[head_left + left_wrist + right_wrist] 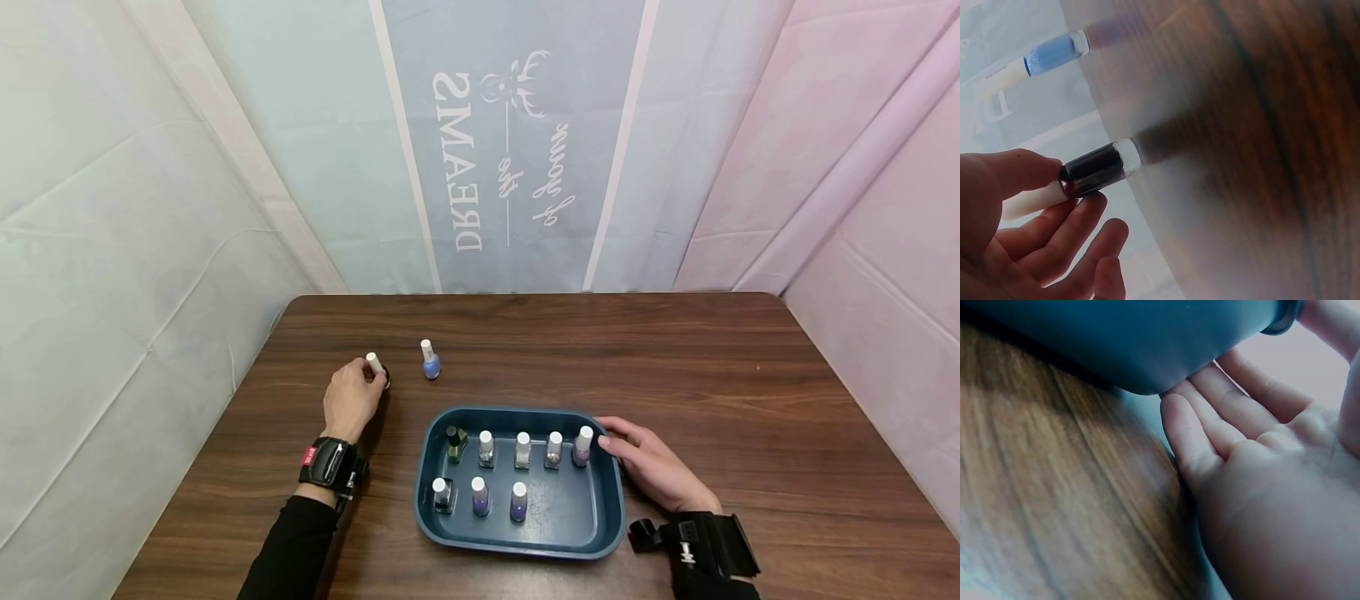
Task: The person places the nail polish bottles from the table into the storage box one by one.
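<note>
My left hand pinches a dark nail polish bottle with a white cap, thumb on one side and fingers on the other. It stands upright at the left of the table, its clear glass base close to the wood. Beside it is a blue nail polish bottle, also white-capped. My right hand holds the right end of a dark blue tray, thumb over the rim and fingers against the outer wall. Inside the tray are several bottles, among them a green one with a black cap and a purple one.
The brown wooden table extends beyond the tray on both sides. A printed fabric curtain hangs behind its far edge, with pale cloth at the left. The tray's front row has three bottles, at its left and middle.
</note>
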Tool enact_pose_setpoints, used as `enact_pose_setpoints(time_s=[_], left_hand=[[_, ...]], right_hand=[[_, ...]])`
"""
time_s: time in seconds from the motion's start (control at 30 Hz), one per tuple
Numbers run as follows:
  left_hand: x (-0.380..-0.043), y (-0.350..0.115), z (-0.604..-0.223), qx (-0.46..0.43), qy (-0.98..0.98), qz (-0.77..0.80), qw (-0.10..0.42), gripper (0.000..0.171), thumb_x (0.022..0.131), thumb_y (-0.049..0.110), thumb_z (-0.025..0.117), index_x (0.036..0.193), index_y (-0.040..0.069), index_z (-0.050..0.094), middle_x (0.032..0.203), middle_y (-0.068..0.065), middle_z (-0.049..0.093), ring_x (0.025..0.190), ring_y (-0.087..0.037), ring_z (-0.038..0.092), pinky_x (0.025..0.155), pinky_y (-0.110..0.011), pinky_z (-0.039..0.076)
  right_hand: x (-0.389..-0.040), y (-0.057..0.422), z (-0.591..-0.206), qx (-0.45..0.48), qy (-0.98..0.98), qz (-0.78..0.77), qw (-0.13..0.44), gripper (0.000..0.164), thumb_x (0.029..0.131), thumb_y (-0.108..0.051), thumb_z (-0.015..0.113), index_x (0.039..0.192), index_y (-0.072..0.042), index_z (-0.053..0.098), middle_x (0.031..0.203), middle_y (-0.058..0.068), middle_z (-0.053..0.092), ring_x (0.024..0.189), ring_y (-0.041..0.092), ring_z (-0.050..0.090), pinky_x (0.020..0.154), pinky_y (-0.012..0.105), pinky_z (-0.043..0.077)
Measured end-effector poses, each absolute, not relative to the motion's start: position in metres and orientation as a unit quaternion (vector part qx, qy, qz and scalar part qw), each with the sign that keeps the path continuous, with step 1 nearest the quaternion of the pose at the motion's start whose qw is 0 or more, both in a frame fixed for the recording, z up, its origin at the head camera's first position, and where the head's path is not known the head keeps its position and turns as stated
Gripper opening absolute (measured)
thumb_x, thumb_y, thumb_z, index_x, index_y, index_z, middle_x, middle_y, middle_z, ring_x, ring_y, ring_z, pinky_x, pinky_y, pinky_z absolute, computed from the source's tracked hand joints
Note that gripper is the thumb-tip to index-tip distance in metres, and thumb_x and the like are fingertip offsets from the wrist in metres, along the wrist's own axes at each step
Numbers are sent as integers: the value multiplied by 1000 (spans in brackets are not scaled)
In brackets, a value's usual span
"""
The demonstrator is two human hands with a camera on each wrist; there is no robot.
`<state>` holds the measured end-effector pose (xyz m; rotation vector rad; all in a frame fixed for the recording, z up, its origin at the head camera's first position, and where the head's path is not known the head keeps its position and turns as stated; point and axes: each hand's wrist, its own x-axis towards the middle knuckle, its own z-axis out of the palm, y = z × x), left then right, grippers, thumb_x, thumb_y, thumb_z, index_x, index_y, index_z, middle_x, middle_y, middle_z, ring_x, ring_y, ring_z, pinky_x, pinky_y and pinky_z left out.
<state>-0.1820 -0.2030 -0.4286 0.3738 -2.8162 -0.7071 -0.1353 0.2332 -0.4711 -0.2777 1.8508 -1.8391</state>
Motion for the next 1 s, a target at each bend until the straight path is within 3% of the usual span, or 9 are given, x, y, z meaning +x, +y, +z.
enact_pose_setpoints(time_s=[1.0], left_hand=[[-180, -202, -426, 123, -957, -237, 111, 20, 90, 27, 62, 88, 7, 66, 84, -13, 67, 63, -23, 54, 52, -31, 36]], right_hand=[[-134, 233, -469, -98, 696, -666, 250, 47, 100, -23, 50, 137, 5, 43, 123, 2, 58, 108, 8, 55, 92, 20, 45]])
